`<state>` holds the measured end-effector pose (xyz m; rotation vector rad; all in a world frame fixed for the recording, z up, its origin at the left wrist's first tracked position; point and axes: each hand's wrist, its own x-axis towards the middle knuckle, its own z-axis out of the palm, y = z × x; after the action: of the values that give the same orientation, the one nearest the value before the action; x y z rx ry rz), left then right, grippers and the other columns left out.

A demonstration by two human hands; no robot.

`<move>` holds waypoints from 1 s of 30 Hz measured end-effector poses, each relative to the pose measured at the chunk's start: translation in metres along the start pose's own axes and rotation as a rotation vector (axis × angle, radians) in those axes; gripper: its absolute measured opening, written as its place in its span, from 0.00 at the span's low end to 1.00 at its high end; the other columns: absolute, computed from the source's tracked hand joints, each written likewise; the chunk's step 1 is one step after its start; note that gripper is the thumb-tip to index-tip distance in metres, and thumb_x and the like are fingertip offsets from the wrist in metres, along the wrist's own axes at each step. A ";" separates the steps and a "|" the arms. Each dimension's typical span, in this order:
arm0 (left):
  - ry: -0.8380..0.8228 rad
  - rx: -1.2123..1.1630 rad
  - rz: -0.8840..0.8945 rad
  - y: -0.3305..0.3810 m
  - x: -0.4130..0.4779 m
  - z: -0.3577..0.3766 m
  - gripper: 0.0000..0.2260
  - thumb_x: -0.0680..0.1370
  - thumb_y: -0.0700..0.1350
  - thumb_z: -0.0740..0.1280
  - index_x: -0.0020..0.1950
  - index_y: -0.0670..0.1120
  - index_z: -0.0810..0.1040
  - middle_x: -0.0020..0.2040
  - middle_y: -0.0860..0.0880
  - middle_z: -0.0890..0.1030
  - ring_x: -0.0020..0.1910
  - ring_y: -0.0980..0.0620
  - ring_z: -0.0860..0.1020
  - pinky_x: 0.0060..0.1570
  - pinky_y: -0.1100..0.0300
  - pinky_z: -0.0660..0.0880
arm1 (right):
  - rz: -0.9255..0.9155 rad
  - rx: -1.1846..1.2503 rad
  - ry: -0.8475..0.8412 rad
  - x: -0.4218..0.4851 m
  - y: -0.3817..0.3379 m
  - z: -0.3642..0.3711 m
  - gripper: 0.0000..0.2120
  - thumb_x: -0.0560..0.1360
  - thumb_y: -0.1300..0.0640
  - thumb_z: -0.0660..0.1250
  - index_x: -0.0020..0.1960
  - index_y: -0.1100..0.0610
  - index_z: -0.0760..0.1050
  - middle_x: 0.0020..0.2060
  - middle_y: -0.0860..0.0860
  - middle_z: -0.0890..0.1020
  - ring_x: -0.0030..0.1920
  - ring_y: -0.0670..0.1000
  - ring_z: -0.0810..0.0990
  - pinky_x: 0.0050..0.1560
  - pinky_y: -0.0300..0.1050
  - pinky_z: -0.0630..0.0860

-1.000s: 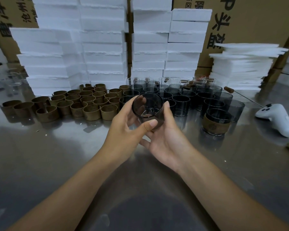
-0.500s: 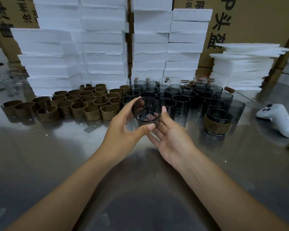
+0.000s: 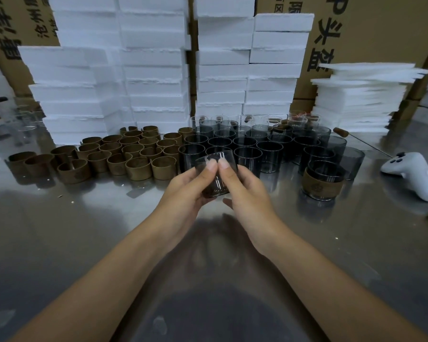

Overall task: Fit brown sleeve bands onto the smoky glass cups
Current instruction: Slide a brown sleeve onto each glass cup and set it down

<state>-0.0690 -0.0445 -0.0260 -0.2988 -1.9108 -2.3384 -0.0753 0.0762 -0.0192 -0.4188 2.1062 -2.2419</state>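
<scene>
Both hands hold one bare smoky glass cup (image 3: pixel 215 186) just above the steel table, its rim tipped away from me. My left hand (image 3: pixel 183 191) grips its left side and my right hand (image 3: pixel 245 191) its right side, with both thumbs pressed on the near wall. Several brown sleeve bands (image 3: pixel 136 167) stand in rows at the left. Several bare smoky cups (image 3: pixel 269 156) stand in rows behind my hands. One cup with a brown band fitted (image 3: pixel 323 183) stands at the right.
The reflective steel table (image 3: pixel 84 230) carries stacks of white foam blocks (image 3: pixel 153 70) and thin foam sheets (image 3: pixel 361 97) at the back, before cardboard cartons (image 3: pixel 381 33). A white game controller (image 3: pixel 415 174) and a wooden-handled rod (image 3: pixel 341 133) lie at the right.
The cup has tipped from mouth facing me to rim pointing away. My right hand has closed round its right side and both thumbs now press on the near wall.
</scene>
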 end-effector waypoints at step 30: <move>-0.095 -0.116 -0.194 0.006 -0.004 -0.011 0.21 0.64 0.67 0.69 0.52 0.58 0.84 0.57 0.50 0.83 0.57 0.54 0.81 0.53 0.58 0.77 | 0.127 0.182 -0.095 0.003 -0.003 -0.007 0.20 0.61 0.32 0.64 0.40 0.45 0.84 0.43 0.44 0.86 0.47 0.40 0.82 0.45 0.38 0.74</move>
<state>-0.0647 -0.0567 -0.0228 -0.2481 -1.9292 -2.6103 -0.0788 0.0823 -0.0162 -0.3629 1.8106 -2.2668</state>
